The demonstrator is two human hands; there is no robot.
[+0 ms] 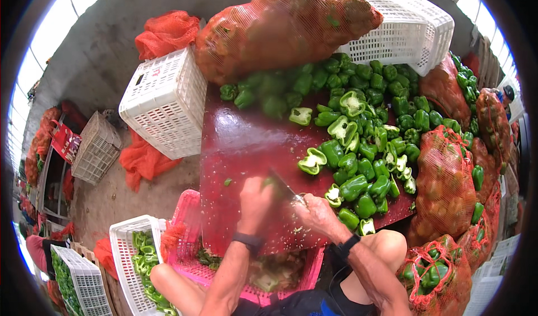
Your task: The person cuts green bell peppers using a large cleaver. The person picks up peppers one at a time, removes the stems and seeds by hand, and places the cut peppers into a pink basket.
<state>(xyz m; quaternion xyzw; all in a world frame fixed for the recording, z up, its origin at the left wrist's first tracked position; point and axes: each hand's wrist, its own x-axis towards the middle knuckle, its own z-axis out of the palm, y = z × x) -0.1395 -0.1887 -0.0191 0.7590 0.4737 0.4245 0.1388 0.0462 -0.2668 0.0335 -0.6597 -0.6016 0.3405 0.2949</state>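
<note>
- Far left, low: white crate [124,254] on the floor beside the person's left knee, filled with cut green pepper strips [143,248]. It sits within arm's reach, likely so cut pieces can be dropped in without getting up.
- Pink crate [188,243] sits under the near edge of the red board [241,142], between the knees; pale scraps lie in it. Placed there, it looks meant to catch whatever is scraped off the board edge.
- Left hand [255,197]: closed down over a green pepper [274,182] on the board, fingers curled to pin it flat. Most of the pepper is hidden under the hand; only a green edge shows.
- Right hand [316,212]: wrapped round the handle of a knife [284,187], blade angled up and left into the pepper, just beside the left fingers. Dark band on each wrist.
- Right half of board: loose heap of whole and halved peppers [364,148], touching one another, close to the knife hand so the next one is an easy reach.
- Behind and right: orange mesh sacks [280,24] of peppers, stacked around the board as stock.
- Upper left and top right: empty white crates [165,100], tipped, set aside.
</note>
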